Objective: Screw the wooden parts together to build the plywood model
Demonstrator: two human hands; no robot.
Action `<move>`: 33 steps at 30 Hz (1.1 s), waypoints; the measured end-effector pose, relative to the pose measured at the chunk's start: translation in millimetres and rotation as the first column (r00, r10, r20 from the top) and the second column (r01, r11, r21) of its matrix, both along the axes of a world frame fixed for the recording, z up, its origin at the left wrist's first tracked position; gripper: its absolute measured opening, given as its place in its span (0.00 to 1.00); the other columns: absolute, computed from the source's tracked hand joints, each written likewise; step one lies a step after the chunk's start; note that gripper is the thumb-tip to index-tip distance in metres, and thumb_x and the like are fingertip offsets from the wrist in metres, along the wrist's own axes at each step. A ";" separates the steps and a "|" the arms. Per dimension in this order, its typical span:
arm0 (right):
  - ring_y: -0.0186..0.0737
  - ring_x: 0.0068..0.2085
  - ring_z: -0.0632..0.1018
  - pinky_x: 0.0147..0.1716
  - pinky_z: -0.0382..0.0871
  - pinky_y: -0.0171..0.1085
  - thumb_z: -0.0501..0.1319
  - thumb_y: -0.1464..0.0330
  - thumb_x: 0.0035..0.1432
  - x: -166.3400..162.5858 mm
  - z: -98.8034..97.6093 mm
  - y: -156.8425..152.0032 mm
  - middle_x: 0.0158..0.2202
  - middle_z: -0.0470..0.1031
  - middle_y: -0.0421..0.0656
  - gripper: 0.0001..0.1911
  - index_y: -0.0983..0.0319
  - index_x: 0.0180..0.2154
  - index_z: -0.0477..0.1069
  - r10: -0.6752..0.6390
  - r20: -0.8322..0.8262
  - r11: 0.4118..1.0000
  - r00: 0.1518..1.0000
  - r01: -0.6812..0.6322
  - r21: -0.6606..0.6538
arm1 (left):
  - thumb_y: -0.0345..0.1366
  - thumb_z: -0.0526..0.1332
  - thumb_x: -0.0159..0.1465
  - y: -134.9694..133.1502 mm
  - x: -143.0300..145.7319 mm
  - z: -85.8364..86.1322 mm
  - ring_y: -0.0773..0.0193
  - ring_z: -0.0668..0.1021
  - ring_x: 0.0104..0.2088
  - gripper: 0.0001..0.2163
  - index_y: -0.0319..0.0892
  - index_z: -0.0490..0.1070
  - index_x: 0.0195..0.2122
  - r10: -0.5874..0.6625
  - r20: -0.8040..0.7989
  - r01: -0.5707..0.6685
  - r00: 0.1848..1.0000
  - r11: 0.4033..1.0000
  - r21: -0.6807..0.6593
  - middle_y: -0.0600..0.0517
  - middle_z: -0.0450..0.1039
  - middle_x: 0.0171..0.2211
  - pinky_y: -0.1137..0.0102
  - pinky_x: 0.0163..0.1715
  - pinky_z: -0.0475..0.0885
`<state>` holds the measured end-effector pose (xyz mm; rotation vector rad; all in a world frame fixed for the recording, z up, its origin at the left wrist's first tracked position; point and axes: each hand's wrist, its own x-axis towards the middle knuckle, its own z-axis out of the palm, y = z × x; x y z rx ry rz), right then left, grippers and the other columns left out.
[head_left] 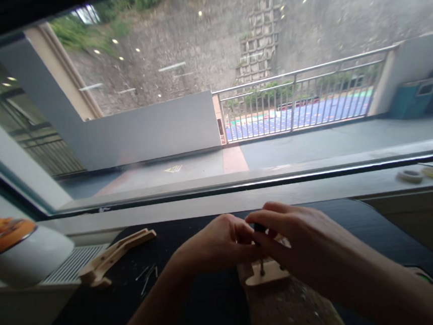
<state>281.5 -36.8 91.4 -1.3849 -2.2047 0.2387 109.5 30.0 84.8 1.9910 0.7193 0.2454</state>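
My right hand [298,231] is closed around the black handle of a screwdriver [259,227], held nearly upright. Its thin metal shaft comes down onto a small pale wooden piece [255,280] with rounded ends. That piece lies on a worn wooden block [286,310], partly covered by my right hand. Close against the tool, my left hand [219,243] is also closed, its thumb and fingers pinched together; what they grip is hidden. A jointed wooden part [114,257] and several loose screws or pins [147,280] lie to the left of my left hand.
The black table [206,305] stands against a window sill [160,210]. At the left is a white pot [27,255] with an orange top. Tape rolls [410,176] rest on the sill at right. Beyond the glass is a railing [297,105].
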 end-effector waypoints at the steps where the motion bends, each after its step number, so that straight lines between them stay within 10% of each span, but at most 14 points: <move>1: 0.31 0.27 0.69 0.26 0.54 0.32 0.53 0.68 0.64 -1.1 -0.1 -1.2 0.30 0.70 0.38 0.10 0.57 0.32 0.70 0.018 0.005 1.000 1.000 -0.018 0.003 | 0.43 0.62 0.56 0.1 -0.4 0.4 0.70 0.65 0.25 0.13 0.36 0.77 0.31 -0.004 0.000 0.004 1.000 1.000 -0.011 0.55 0.67 0.23 0.77 0.26 0.61; 33: 0.33 0.28 0.66 0.27 0.53 0.33 0.53 0.72 0.63 -10.1 -5.4 -0.4 0.30 0.66 0.39 0.08 0.61 0.30 0.66 -0.025 0.022 0.996 0.999 0.023 0.088 | 0.44 0.61 0.57 3.4 -1.6 3.5 0.68 0.66 0.27 0.14 0.36 0.77 0.31 -0.053 -0.085 0.054 0.995 0.999 0.007 0.54 0.68 0.24 0.75 0.29 0.63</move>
